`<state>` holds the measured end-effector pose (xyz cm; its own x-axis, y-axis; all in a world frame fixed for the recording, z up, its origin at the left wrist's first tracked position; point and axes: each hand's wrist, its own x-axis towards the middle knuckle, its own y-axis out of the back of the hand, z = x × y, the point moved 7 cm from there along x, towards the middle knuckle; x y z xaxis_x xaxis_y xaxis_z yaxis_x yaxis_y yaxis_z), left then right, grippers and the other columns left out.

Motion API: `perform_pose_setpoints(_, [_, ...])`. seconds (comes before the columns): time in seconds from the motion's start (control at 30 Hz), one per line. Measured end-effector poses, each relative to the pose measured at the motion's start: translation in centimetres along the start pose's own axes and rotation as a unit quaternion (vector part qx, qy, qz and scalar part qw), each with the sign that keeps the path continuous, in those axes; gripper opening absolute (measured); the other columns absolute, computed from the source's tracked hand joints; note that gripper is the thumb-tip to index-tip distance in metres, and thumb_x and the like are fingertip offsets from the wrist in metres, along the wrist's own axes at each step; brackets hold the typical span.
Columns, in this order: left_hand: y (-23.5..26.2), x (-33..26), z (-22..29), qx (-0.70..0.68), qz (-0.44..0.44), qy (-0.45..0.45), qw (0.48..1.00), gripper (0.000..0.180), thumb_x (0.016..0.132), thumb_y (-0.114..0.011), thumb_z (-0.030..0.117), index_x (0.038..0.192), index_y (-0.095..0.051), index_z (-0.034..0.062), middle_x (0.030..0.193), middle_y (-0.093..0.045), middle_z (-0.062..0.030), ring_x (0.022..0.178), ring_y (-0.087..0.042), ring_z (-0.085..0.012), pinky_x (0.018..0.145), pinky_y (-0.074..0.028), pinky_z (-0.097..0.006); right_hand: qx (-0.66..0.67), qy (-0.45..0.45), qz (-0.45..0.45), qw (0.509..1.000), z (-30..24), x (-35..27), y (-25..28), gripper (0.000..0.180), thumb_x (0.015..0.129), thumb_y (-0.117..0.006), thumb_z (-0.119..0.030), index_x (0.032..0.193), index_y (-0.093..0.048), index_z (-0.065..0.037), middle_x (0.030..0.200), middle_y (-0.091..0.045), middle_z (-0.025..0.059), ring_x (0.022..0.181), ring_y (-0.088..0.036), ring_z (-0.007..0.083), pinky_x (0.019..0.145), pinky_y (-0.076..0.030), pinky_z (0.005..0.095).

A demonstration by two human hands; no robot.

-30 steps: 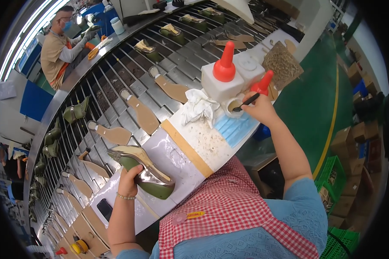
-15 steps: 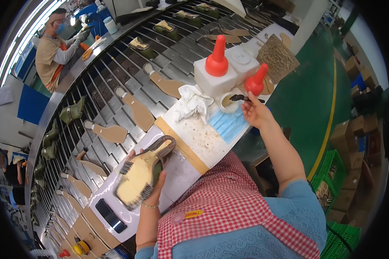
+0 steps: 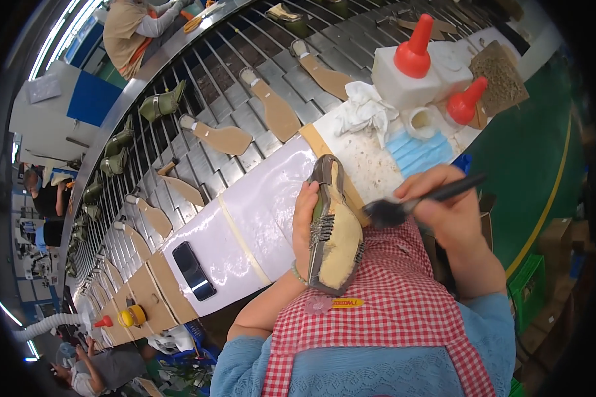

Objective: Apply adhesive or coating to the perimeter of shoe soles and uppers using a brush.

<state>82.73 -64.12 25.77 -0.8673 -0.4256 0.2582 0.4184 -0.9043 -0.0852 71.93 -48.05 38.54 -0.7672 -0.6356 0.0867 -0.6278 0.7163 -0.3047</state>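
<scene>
My left hand (image 3: 302, 228) is wrapped round the side of an olive-green shoe upper on its last (image 3: 341, 241), held with the cream underside facing up and the narrow heel end pointing away from me. Dark fringe-like edges line both sides of that underside. My right hand (image 3: 447, 208) grips the dark handle of a brush (image 3: 389, 213), its bristle head pointing left, just right of the shoe and apart from it. Beyond the brush stand an open round pot (image 3: 420, 122) and a crumpled blue face mask (image 3: 417, 153) on the white board.
White bottles with red cone caps (image 3: 414, 49) stand at the back right, beside a crumpled white cloth (image 3: 367, 109). A slatted metal conveyor carries tan insoles (image 3: 271, 109) and green shoe uppers (image 3: 160, 104). A phone (image 3: 193, 271) lies on the white sheet. Co-workers (image 3: 132, 33) sit across.
The brush has come out of the pot and moved toward me, near the shoe. My left hand has brought the shoe closer to my apron and turned it more upright. The view has shifted left.
</scene>
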Motion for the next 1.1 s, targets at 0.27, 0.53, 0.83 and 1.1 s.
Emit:
perform_pose_setpoints(0.27, [-0.1,-0.2,0.8,0.013,-0.021,-0.054,0.998,0.082,0.081,-0.067,-0.002,0.145,-0.018,0.0095,0.139,-0.037,-0.0184,0.12,-0.049,-0.025,0.1,-0.045,-0.034,-0.077,-0.046,-0.046,0.995,3.1,-0.7,-3.4,0.018,0.08,-0.07,0.0,0.096,-0.062,0.001,0.093,-0.064,0.0063,0.084,-0.059,0.0094,0.073,-0.047,0.0226])
perform_pose_setpoints(0.53, [0.1,-0.5,1.4,0.03,0.001,-0.105,0.994,0.079,0.079,-0.07,0.0,0.142,-0.023,0.0099,0.145,-0.029,-0.0139,0.126,-0.043,-0.0278,0.103,-0.042,-0.037,-0.253,0.12,-0.104,0.954,0.7,-1.0,-5.3,0.017,0.074,-0.073,-0.001,0.087,-0.063,-0.001,0.089,-0.065,0.0109,0.082,-0.064,0.0213,0.072,-0.049,0.029])
perform_pose_setpoints(0.83, [0.6,-0.9,0.8,-0.004,0.018,-0.104,0.994,0.073,0.08,-0.067,-0.001,0.14,-0.027,0.0101,0.145,-0.028,-0.0155,0.126,-0.043,-0.0285,0.101,-0.043,-0.038,-0.326,0.17,-0.049,0.929,0.1,-0.7,-5.1,0.019,0.07,-0.074,-0.002,0.085,-0.062,-0.003,0.085,-0.064,0.0116,0.082,-0.065,0.0267,0.07,-0.051,0.033])
perform_pose_setpoints(1.1, [3.3,0.4,3.6,0.325,0.023,-0.053,0.944,0.08,0.07,-0.079,0.014,0.136,-0.034,0.0037,0.132,-0.042,-0.0183,0.123,-0.044,-0.0331,0.106,-0.035,-0.037,-0.093,-0.017,-0.091,0.991,1.7,-1.0,-5.4,0.018,0.073,-0.074,-0.004,0.087,-0.063,-0.001,0.091,-0.065,0.0157,0.088,-0.064,0.0231,0.079,-0.05,0.032])
